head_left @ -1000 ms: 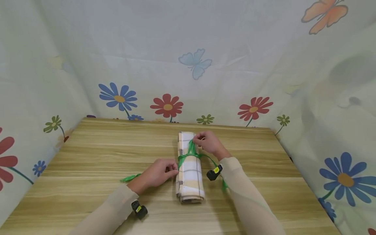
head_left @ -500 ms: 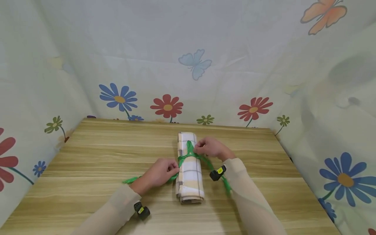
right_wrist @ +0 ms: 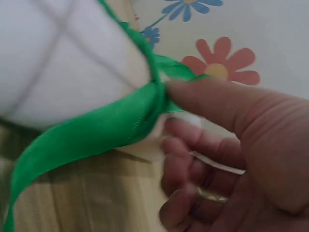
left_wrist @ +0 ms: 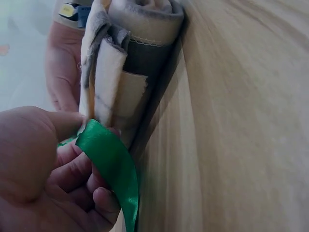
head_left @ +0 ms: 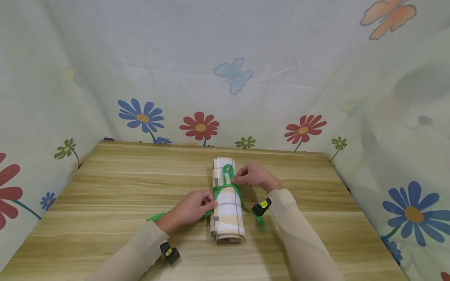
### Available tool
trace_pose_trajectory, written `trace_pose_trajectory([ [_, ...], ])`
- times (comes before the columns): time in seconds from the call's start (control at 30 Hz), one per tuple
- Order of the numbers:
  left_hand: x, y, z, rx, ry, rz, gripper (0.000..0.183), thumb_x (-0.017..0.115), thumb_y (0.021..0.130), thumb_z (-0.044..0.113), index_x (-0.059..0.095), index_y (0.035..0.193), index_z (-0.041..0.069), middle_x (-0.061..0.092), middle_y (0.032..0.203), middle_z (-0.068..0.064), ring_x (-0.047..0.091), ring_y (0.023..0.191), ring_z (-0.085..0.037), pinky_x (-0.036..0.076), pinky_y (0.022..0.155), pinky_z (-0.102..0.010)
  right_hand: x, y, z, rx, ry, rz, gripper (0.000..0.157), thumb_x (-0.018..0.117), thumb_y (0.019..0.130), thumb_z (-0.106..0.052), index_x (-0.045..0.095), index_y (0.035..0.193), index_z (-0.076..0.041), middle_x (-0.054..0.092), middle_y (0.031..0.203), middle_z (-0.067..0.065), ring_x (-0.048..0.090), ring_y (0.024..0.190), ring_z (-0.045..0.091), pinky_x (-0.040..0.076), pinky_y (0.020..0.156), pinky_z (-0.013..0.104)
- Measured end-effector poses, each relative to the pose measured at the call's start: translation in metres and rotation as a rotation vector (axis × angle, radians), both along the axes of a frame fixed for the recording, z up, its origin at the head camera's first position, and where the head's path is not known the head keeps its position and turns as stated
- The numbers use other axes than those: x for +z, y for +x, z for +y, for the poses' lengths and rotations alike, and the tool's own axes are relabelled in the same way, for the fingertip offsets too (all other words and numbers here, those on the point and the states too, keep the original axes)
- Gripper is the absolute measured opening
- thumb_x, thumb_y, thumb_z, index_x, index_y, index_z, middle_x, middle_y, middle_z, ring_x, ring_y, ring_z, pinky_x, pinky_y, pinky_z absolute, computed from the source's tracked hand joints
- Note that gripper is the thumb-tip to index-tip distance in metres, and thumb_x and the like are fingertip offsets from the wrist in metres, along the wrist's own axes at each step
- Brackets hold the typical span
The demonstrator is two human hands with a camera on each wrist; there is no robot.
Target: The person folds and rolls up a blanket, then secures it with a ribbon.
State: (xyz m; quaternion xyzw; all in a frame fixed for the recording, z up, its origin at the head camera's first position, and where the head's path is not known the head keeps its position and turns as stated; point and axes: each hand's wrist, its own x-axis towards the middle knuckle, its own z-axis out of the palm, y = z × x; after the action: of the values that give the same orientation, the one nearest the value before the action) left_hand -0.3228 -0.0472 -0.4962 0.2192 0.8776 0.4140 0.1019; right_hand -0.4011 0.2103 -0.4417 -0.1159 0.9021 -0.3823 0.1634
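Observation:
A rolled plaid cloth (head_left: pixel 228 218) in white, cream and grey lies lengthwise on the table. Around its middle runs a green ribbon (head_left: pixel 226 186), with a loop standing toward the roll's far end. At the roll's left side, my left hand (head_left: pixel 191 206) pinches the ribbon between thumb and fingers; a flat green tail (left_wrist: pixel 113 159) hangs down from that grip in the left wrist view. My right hand (head_left: pixel 254 175) pinches the ribbon by the loop on the right, thumb right at the crossing in the right wrist view. Another tail (head_left: pixel 259 221) trails off to the right.
The wood-grain table (head_left: pixel 140 168) extends on both sides of the roll. A pale curtain (head_left: pixel 168 58) printed with flowers and butterflies stands behind and along the sides. Each sleeve carries a small black camera, one at the left wrist (head_left: pixel 170 251), one at the right (head_left: pixel 261 207).
My right hand has come slightly down and right from the roll's far end. The ribbon there now forms an open loop, and the right tail has swung in toward the roll. My left hand barely moved.

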Motion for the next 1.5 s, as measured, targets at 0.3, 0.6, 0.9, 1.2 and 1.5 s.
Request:
trace_pose_trajectory([
  [0.3,0.000,0.000,-0.002,-0.067,-0.007,0.030,0.014,0.063,0.103,0.020,0.065,0.090,0.017,0.056,0.070,0.007,0.048,0.063,-0.007,0.042,0.058,-0.022,-0.019,-0.012,-0.010,-0.200,-0.160,0.127,0.020,0.069,0.099,-0.032,0.071,0.100,-0.011,0.068,0.101,0.007,0.064,0.088,0.024,0.051,0.069,0.029],
  [0.6,0.001,-0.002,-0.004,-0.012,0.001,-0.004,0.023,0.063,0.103,0.034,0.063,0.085,0.019,0.059,0.073,0.006,0.051,0.065,-0.009,0.044,0.059,-0.025,-0.003,-0.004,-0.001,-0.148,-0.042,-0.026,0.044,0.076,0.091,-0.048,0.072,0.094,-0.005,0.063,0.082,0.004,0.058,0.074,0.021,0.051,0.069,0.035],
  [0.9,0.000,-0.002,-0.004,-0.045,-0.023,0.056,0.018,0.065,0.102,0.023,0.063,0.086,0.016,0.059,0.072,0.007,0.051,0.063,-0.008,0.043,0.059,-0.023,-0.014,-0.006,-0.003,-0.095,-0.125,-0.012,0.025,0.070,0.098,-0.031,0.068,0.091,-0.006,0.060,0.081,0.009,0.056,0.075,0.026,0.045,0.065,0.029],
  [1.2,-0.005,-0.002,-0.004,-0.039,-0.015,0.046,0.022,0.063,0.103,0.031,0.063,0.085,0.018,0.060,0.073,0.007,0.051,0.065,-0.008,0.044,0.061,-0.025,-0.016,-0.004,0.000,-0.222,-0.082,-0.050,0.049,0.073,0.093,-0.048,0.071,0.093,0.001,0.059,0.075,0.006,0.053,0.069,0.023,0.044,0.064,0.031],
  [1.5,-0.004,-0.003,-0.003,-0.058,-0.003,0.061,0.016,0.063,0.103,0.024,0.063,0.089,0.015,0.060,0.068,0.009,0.049,0.058,-0.006,0.042,0.056,-0.023,-0.018,-0.001,-0.001,-0.215,-0.143,0.027,0.025,0.072,0.097,-0.033,0.069,0.092,-0.008,0.067,0.088,0.009,0.060,0.080,0.024,0.049,0.069,0.030],
])
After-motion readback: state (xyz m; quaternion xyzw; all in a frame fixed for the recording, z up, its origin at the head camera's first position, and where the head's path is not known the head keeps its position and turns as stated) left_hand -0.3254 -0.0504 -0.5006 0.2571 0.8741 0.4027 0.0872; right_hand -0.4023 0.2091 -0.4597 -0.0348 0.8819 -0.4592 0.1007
